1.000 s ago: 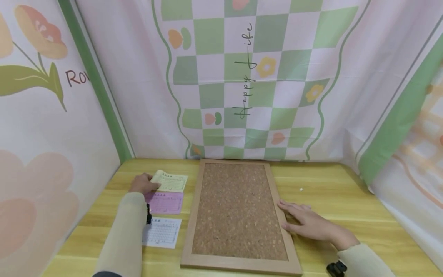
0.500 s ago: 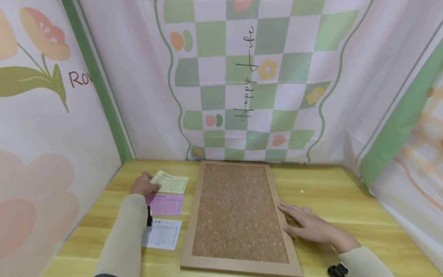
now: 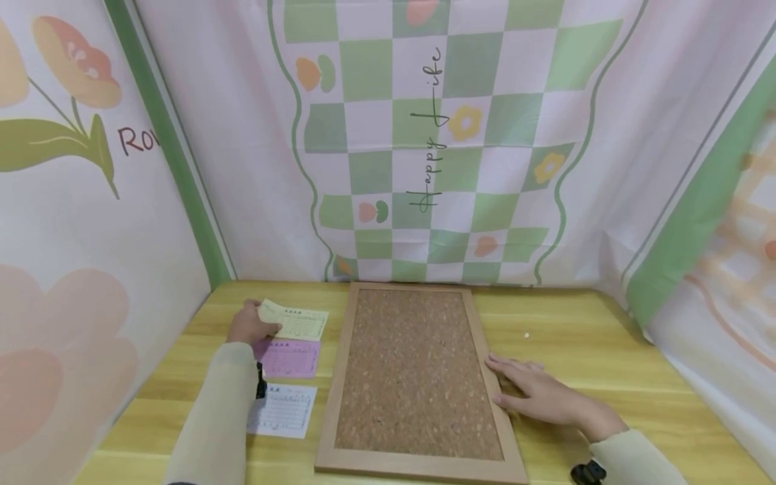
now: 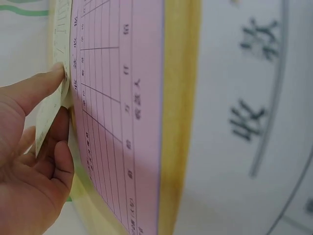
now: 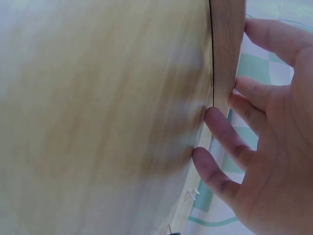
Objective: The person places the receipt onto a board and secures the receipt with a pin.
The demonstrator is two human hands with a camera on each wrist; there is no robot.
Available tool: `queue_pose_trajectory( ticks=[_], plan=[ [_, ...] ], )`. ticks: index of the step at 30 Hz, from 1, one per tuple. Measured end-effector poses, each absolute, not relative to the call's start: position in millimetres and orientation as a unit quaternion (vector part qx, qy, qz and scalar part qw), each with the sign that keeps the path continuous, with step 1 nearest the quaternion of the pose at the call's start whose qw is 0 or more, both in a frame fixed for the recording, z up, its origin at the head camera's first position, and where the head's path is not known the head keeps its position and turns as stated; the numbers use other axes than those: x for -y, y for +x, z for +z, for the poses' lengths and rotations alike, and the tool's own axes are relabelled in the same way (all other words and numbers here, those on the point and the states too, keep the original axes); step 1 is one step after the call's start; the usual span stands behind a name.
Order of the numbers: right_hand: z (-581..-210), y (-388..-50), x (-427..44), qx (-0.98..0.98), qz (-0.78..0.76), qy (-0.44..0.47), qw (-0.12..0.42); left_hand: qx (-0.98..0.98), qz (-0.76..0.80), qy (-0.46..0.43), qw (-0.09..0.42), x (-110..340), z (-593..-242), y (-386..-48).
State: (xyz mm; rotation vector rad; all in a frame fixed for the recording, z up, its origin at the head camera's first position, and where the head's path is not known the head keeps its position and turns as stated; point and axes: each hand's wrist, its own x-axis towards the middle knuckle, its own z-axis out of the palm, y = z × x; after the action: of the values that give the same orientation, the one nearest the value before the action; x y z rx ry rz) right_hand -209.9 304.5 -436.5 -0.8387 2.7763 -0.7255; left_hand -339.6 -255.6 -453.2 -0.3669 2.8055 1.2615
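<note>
Our left hand (image 3: 248, 325) pinching yellow paper (image 3: 301, 324), left of the corkboard (image 3: 418, 370), our right hand (image 3: 541, 392) outstretched, touching its right side

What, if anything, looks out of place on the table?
A tiny white object, likely a pushpin, lies right of the corkboard; it looks stray, pinning nothing. The yellow slip is raised at one end, held by the left grip. No spill or damage visible.

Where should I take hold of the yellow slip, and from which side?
I'd pinch the yellow slip by its raised left end, coming from the left, where the left grip has it: that end bends up off the table, while the right end seems flat. The pink slip crowds the near edge.
</note>
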Motion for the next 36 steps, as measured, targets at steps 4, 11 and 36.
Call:
queue_pose_trajectory(
  ticks=[4, 11, 36],
  plan=[
    [-437, -210, -304, -0.928, -0.237, -0.279, 0.073, -0.909, 0.399, -0.116, 0.034, 254, -451, -338],
    [-437, -211, -305, -0.928, -0.234, -0.280, 0.069, -0.914, 0.390, -0.107, 0.034, 253, -449, -338],
    [-437, -209, -304, -0.925, -0.243, -0.286, 0.062, -0.870, 0.484, -0.097, 0.016, 255, -442, -331]
  ],
)
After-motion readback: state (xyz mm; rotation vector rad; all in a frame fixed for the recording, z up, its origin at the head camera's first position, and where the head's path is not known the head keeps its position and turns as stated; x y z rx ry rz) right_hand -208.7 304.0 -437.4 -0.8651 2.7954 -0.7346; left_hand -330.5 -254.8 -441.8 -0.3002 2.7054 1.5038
